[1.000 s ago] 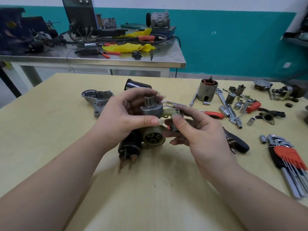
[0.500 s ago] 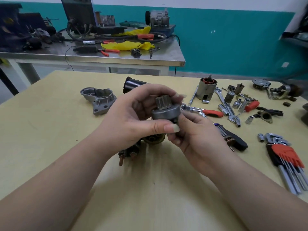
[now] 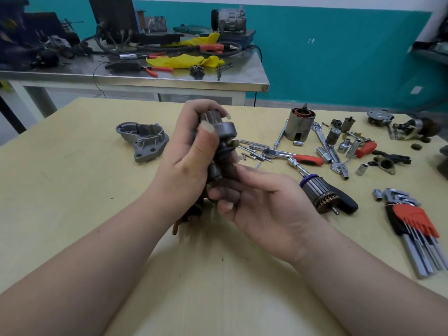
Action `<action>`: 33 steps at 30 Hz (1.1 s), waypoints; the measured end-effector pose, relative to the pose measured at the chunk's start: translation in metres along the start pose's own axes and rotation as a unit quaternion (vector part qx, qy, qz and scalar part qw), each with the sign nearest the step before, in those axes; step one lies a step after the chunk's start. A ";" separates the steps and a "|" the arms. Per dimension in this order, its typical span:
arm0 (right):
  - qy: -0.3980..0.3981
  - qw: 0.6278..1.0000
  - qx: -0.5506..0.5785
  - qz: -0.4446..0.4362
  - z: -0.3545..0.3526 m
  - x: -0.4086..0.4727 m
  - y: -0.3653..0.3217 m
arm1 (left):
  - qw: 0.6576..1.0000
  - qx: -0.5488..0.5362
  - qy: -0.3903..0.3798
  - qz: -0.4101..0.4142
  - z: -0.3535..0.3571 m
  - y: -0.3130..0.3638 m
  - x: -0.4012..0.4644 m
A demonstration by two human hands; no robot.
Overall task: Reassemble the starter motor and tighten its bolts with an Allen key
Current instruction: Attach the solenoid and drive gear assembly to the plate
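Starter motor held above table, both hands on it

Starter motor assembly is upright-ish, tilted, lifted over the yellow table near centre. Left hand wraps its upper part, thumb across the front, fingers curled behind the pinion gear at top. Right hand sits just right of and below it, fingers curled loosely under the lower body; index fingertip touches the side. Whether the right hand really grips is unclear, motion blur. Solenoid end with copper studs pokes out below the left wrist, close to the tabletop.

Nose housing lies on the table to the left, apart from the hands. Armature lies right of the right hand. Field housing stands far right. Ratchet and sockets are scattered behind. Allen key set lies at right edge, untouched.
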State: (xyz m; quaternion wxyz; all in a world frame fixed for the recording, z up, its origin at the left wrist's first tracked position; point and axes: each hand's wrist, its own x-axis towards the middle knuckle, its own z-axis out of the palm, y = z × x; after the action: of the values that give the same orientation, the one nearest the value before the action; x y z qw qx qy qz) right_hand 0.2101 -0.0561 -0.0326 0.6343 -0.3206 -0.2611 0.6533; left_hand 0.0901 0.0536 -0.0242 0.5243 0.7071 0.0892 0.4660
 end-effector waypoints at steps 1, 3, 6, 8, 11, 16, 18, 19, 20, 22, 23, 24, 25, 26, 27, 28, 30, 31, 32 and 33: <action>-0.012 1.000 -0.014 0.005 0.001 -0.001 0.001 | 1.000 -0.011 0.025 -0.009 0.001 -0.001 0.000; -0.019 0.998 -0.056 -0.006 0.003 -0.001 0.006 | 0.995 -0.035 0.087 -0.046 0.002 -0.003 0.002; 0.006 0.991 -0.127 -0.042 0.004 0.001 0.012 | 0.958 -0.139 0.192 -0.160 0.004 -0.008 0.010; 0.023 0.982 -0.174 -0.066 0.005 0.002 0.013 | 0.918 -0.225 0.234 -0.229 -0.001 -0.011 0.017; 0.115 0.955 -0.246 -0.119 0.001 -0.001 0.011 | 0.892 -0.250 0.268 -0.265 -0.020 -0.015 0.027; 0.278 0.874 -0.376 -0.135 -0.022 -0.006 -0.011 | 0.891 -0.181 0.318 -0.267 -0.055 -0.033 0.030; 0.259 0.856 -0.447 -0.035 -0.024 -0.002 -0.015 | 0.889 -0.169 0.326 -0.274 -0.055 -0.044 0.029; 0.248 0.857 -0.452 0.007 -0.024 0.001 -0.013 | 0.886 -0.168 0.330 -0.280 -0.052 -0.049 0.029; 0.239 0.867 -0.435 0.035 -0.023 0.004 -0.010 | 0.881 -0.172 0.333 -0.288 -0.050 -0.054 0.029; 0.230 0.899 -0.369 0.055 -0.022 0.011 -0.003 | 0.873 -0.184 0.332 -0.307 -0.044 -0.061 0.029; 0.229 0.911 -0.338 0.056 -0.022 0.015 -0.001 | 0.869 -0.192 0.330 -0.314 -0.042 -0.063 0.029; 0.227 0.920 -0.314 0.054 -0.021 0.018 0.001 | 0.866 -0.201 0.329 -0.319 -0.041 -0.064 0.030; 0.225 0.927 -0.296 0.050 -0.020 0.021 0.003 | 0.863 -0.211 0.327 -0.323 -0.041 -0.065 0.030; 0.225 0.931 -0.283 0.046 -0.020 0.023 0.004 | 0.860 -0.220 0.324 -0.327 -0.041 -0.064 0.030; 0.225 0.934 -0.276 0.041 -0.020 0.025 0.006 | 0.858 -0.228 0.320 -0.332 -0.040 -0.064 0.030; 0.225 0.935 -0.271 0.036 -0.021 0.026 0.007 | 0.856 -0.234 0.317 -0.335 -0.040 -0.063 0.029; 0.222 0.937 -0.269 0.020 -0.021 0.027 0.010 | 0.857 -0.233 0.312 -0.336 -0.037 -0.061 0.029; 0.222 0.935 -0.276 0.006 -0.021 0.027 0.012 | 0.860 -0.226 0.314 -0.334 -0.036 -0.060 0.029; 0.224 0.932 -0.284 -0.010 -0.021 0.026 0.015 | 0.862 -0.218 0.316 -0.331 -0.035 -0.059 0.029; 0.227 0.928 -0.296 -0.029 -0.020 0.025 0.017 | 0.863 -0.213 0.320 -0.329 -0.034 -0.059 0.028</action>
State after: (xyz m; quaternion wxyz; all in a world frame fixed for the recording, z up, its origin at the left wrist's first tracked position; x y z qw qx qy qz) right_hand 0.2141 -0.0333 -0.0606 0.5712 -0.6256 -0.3009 0.4380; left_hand 0.1017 0.1186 -0.0560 0.7274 0.3196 0.3781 0.4751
